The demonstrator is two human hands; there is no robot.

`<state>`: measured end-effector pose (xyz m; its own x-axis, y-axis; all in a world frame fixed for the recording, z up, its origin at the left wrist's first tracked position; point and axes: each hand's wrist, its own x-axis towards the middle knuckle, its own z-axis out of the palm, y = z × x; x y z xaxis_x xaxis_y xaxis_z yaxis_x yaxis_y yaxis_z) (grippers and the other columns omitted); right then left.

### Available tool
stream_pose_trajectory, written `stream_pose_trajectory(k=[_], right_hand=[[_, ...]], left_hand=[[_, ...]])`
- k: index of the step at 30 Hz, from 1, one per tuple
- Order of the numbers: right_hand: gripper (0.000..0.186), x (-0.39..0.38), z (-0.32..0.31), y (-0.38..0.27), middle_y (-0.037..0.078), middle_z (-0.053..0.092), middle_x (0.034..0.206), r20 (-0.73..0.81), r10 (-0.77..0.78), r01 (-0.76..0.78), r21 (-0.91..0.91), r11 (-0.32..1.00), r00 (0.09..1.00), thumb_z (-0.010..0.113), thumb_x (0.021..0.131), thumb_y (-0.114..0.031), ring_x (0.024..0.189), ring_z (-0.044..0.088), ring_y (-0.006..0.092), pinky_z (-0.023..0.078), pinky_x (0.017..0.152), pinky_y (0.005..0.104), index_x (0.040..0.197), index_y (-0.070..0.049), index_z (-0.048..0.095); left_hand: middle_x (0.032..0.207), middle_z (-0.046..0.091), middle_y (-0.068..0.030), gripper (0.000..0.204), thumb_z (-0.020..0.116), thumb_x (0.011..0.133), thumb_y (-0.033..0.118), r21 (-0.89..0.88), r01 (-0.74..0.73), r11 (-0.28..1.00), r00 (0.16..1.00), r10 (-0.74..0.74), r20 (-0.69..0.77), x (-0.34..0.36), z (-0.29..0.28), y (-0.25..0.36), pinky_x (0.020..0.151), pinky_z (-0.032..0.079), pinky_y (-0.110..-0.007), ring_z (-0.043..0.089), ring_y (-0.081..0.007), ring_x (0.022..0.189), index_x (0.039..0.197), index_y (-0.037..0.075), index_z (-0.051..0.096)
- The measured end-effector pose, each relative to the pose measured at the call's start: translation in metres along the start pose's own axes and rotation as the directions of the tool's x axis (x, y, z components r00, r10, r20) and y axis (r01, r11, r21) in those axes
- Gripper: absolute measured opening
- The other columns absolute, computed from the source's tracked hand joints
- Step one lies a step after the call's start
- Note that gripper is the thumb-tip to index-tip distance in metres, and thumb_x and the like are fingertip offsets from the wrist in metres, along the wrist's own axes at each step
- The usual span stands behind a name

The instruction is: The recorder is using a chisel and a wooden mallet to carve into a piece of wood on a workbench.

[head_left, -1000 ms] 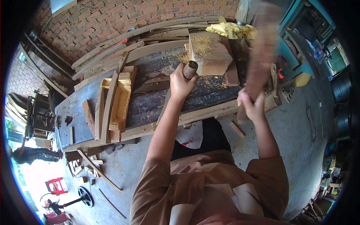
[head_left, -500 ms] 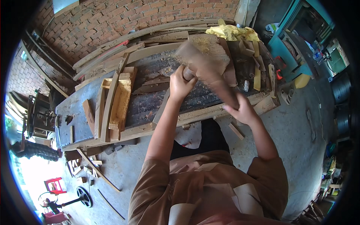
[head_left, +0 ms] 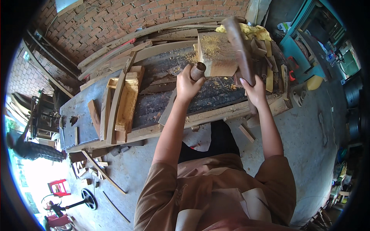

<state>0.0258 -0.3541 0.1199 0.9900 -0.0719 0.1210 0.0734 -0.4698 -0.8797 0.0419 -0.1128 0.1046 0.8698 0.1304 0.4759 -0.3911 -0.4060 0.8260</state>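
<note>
My left hand (head_left: 186, 86) is closed round the thick wooden handle of a chisel (head_left: 198, 71). The handle's butt end points up toward me, and the blade is hidden. In my right hand (head_left: 256, 91) is a long dark wooden mallet (head_left: 242, 52), gripped by its narrower part. Its thick head is raised to the far right of the chisel, apart from it and blurred by motion. Just beyond the chisel lies a thick wood block (head_left: 220, 63) with yellowish shavings (head_left: 211, 45) on top. Whether the blade touches the block cannot be seen.
The dark workbench (head_left: 154, 104) carries a hollowed wooden piece (head_left: 129, 101) and narrow boards at left, and offcuts at right. Long planks (head_left: 154, 40) lie along the brick wall (head_left: 127, 23). A yellow sack (head_left: 256, 31) sits at the back right. Wood scraps (head_left: 90, 169) litter the floor.
The mallet has swung up and away to the right, from over the chisel. My left hand stays on the chisel, its butt end now in plain sight.
</note>
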Motion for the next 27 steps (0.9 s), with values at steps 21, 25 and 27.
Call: stream_pose_trajectory(k=[21, 25, 27], right_hand=[[0.052, 0.135, 0.036, -0.029, 0.016, 0.052, 0.108, 0.064, -0.328, 0.210, -0.877, 0.433, 0.942, 0.058, 0.079, -0.043, 0.102, 0.052, 0.0298, 0.048, 0.079, 0.0379, 0.112, -0.003, 0.052], [0.062, 0.107, 0.053, -0.068, 0.015, 0.048, 0.121, 0.176, -0.604, 0.619, -0.040, 0.784, 0.777, 0.051, 0.080, -0.052, 0.113, 0.047, 0.0254, 0.041, 0.090, 0.0381, 0.121, -0.006, 0.047], [0.064, 0.070, 0.067, -0.091, 0.011, 0.049, 0.123, 0.302, -0.702, 0.603, 0.362, 0.711, 0.645, 0.046, 0.081, -0.057, 0.115, 0.045, 0.0218, 0.039, 0.093, 0.0396, 0.120, -0.006, 0.048]], left_hand=[[0.072, 0.058, -0.0198, 0.032, 0.066, 0.057, 0.015, -0.005, -0.010, 1.000, 1.000, 0.010, 0.023, 0.000, -0.002, 0.003, 0.061, 0.047, -0.037, 0.058, -0.0374, 0.069, 0.083, 0.000, 0.054], [0.072, 0.058, -0.0195, 0.031, 0.067, 0.057, 0.014, 0.005, -0.032, 0.999, 0.999, 0.031, 0.015, 0.000, -0.004, 0.002, 0.060, 0.046, -0.037, 0.058, -0.0375, 0.068, 0.083, 0.001, 0.054], [0.072, 0.058, -0.0196, 0.031, 0.067, 0.057, 0.013, -0.011, -0.033, 0.999, 0.999, 0.033, 0.016, 0.000, -0.005, 0.001, 0.060, 0.047, -0.037, 0.058, -0.0377, 0.068, 0.084, 0.001, 0.054]])
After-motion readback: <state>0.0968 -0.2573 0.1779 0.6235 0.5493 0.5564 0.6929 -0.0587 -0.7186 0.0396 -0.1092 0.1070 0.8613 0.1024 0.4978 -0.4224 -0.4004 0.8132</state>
